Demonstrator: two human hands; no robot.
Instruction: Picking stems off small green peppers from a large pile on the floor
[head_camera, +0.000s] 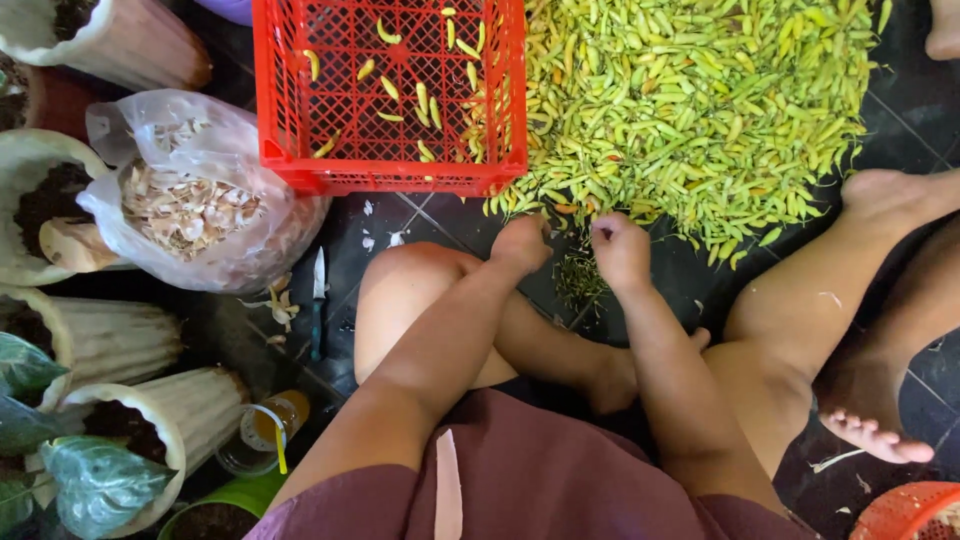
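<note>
1. On the dark tiled floor (905, 110), the largest item is a heap of green and yellow-green chili peppers (690, 100). It fills the upper right of the view and its lower edge lies just beyond both hands.
2. Left of the heap and touching its edge stands a red plastic crate (390, 160). A few yellow-green peppers lie scattered on its lattice bottom.
3. Left of the crate lies a clear plastic bag (200, 200), open at the top and holding pale, dry husk-like scraps.
4. Along the left edge stand several ribbed pale plant pots (120, 335) filled with dark soil; two at lower left carry green leaves.
5. At the bottom right corner, part of an orange-red basket (905, 510) enters the view.
6. The person sits on the floor with bare legs folded. A second person's bare foot (865, 420) rests at right, apart from the wearer's hands.
7. The left hand (522, 243) is closed into a loose fist at the heap's lower edge. Whether it holds a pepper cannot be told.
8. The right hand (620, 250) sits just beside it, fingers curled with the tips pinched together. Any item inside the pinch is too small to tell.
9. Below and between the hands lies a small pile of thin green stems (580, 280).
10. Below the crate, a small knife (318, 300) lies on the floor beside a few pale scraps.
11. Near the lower pots lies a clear bottle (262, 432) with yellow liquid.
</note>
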